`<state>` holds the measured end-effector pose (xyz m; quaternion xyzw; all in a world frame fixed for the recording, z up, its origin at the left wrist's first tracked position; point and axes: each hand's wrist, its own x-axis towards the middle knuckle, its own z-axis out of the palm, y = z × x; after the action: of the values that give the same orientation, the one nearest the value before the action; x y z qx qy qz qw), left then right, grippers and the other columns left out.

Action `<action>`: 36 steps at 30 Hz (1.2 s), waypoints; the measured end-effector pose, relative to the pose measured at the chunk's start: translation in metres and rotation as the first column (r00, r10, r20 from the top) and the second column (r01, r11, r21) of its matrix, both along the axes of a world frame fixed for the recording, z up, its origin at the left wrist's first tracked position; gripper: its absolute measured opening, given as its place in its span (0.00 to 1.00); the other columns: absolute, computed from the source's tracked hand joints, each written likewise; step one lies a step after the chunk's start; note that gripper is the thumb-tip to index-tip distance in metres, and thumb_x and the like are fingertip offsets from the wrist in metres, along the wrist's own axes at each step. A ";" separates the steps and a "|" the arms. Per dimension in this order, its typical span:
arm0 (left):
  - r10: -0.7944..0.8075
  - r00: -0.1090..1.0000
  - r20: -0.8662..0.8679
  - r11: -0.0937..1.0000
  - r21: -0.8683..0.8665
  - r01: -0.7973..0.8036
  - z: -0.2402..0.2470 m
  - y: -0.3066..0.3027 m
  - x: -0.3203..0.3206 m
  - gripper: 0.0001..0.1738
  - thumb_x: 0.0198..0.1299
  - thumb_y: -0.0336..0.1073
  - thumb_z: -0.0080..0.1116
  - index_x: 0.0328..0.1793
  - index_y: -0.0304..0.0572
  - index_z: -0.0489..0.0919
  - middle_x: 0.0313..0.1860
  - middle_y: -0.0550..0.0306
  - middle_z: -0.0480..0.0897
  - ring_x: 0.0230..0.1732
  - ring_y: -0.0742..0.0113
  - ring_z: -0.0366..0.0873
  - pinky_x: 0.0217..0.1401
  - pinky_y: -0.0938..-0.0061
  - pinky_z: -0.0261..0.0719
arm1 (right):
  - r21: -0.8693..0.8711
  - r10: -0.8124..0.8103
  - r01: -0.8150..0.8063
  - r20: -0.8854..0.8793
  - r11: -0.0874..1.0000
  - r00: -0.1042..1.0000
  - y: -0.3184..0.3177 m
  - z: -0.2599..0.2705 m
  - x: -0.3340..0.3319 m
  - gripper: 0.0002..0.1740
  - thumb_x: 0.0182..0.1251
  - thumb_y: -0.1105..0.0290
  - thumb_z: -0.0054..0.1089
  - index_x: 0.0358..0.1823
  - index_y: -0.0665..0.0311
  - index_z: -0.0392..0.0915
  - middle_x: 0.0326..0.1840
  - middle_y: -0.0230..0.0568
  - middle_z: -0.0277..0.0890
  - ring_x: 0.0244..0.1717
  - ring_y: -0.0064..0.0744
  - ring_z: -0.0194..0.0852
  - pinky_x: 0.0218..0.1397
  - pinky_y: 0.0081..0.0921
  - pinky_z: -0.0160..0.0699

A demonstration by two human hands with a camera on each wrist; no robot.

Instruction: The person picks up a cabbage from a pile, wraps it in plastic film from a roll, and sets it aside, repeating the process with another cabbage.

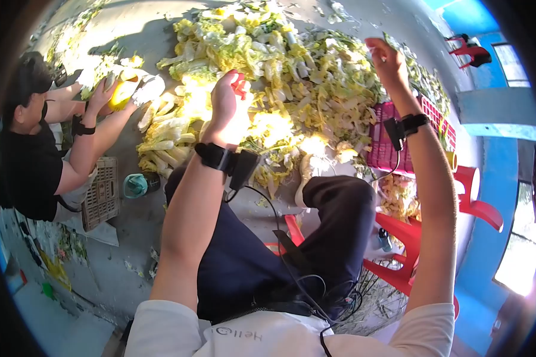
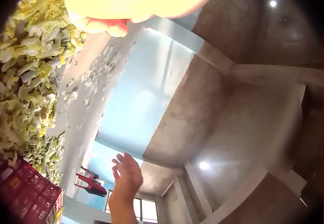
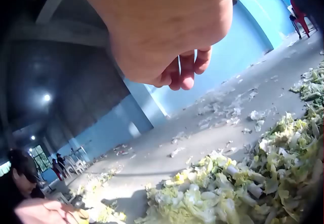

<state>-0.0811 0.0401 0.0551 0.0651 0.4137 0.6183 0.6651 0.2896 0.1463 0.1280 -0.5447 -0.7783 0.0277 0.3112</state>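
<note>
My left hand (image 1: 229, 104) is raised above a heap of yellow-green leaves (image 1: 244, 47), its fingers loosely bent and holding nothing. In the left wrist view the same hand (image 2: 136, 1) fills the top edge, fingertips partly tucked under. Further right, my right hand (image 1: 389, 64) hovers over the heap's right part, above a magenta crate (image 1: 387, 140), also empty. The right wrist view has this hand (image 3: 172, 31) at the top with its fingers hanging loosely bent, and leaves (image 3: 202, 198) lower down. Neither hand touches the leaves.
At the left, a person in black (image 1: 33, 143) holds something yellow (image 1: 124, 92). Beside them are a brown crate (image 1: 101, 193) and a teal item (image 1: 135, 185). Red chairs (image 1: 408, 238) stand at the right. Leaf scraps lie on the grey floor (image 3: 152, 153).
</note>
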 end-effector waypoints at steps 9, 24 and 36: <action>-0.233 0.971 -0.049 0.964 0.121 0.237 0.000 -0.036 0.017 0.05 0.71 0.37 0.53 0.42 0.46 0.75 0.37 0.64 0.76 0.37 0.75 0.71 0.39 0.82 0.67 | -0.361 0.256 -0.191 0.142 0.913 0.956 -0.201 0.117 -0.070 0.11 0.71 0.68 0.60 0.52 0.58 0.82 0.43 0.41 0.86 0.42 0.34 0.87 0.46 0.29 0.85; -0.192 0.981 0.039 0.981 -0.010 0.193 0.006 -0.158 -0.035 0.07 0.72 0.35 0.53 0.52 0.45 0.74 0.43 0.60 0.77 0.41 0.69 0.74 0.44 0.72 0.72 | -0.466 0.548 -0.540 -0.133 0.701 0.826 -0.356 0.132 -0.140 0.13 0.66 0.69 0.63 0.51 0.62 0.82 0.46 0.45 0.82 0.46 0.47 0.83 0.49 0.38 0.81; -0.165 0.905 -0.391 0.984 -0.133 0.122 -0.004 -0.157 -0.030 0.07 0.68 0.35 0.55 0.50 0.48 0.77 0.41 0.64 0.80 0.38 0.75 0.76 0.39 0.79 0.72 | -0.544 -0.350 -0.232 -0.755 0.806 0.555 -0.292 0.027 -0.058 0.14 0.68 0.73 0.57 0.53 0.70 0.80 0.43 0.40 0.84 0.43 0.25 0.80 0.51 0.24 0.78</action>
<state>-0.1107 -0.1173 0.0511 0.1854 0.5671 0.5184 0.6125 0.2319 -0.1457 0.1550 -0.5607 -0.4683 0.5088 0.4555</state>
